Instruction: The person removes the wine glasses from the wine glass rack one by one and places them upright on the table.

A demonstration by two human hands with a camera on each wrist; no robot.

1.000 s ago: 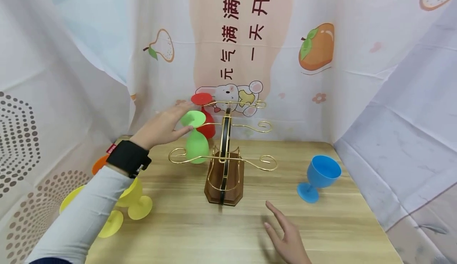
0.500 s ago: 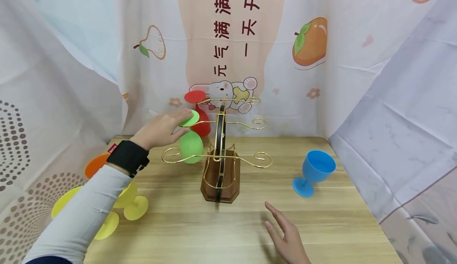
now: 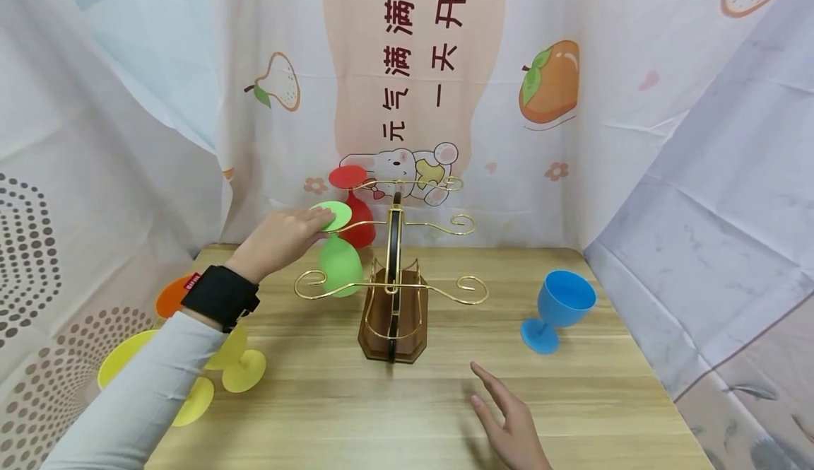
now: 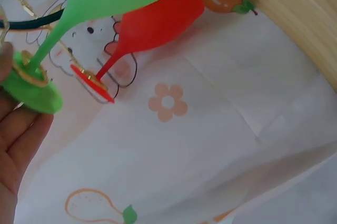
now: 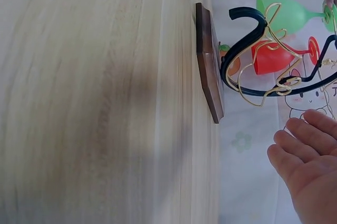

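My left hand holds the foot of an upside-down green goblet. In the left wrist view the fingers lie against the flat side of the foot, with the thumb on the stem side. That goblet hangs from a gold wire arm of a goblet rack, which has a black hoop and a wooden base. Just behind it, a red goblet hangs upside down from the far left arm. Low over the table, right of the rack, my right hand is apart from everything, fingers extended in the right wrist view.
A blue goblet lies tilted on the table's right side. Yellow goblets and an orange goblet lie at the left, partly behind my left forearm. Printed cloth hangs at the back and sides. The rack's right arms hold nothing.
My left fingers have come from beside the green goblet's foot onto it, and the foot sits slightly further left against the wire. My right hand has barely moved.
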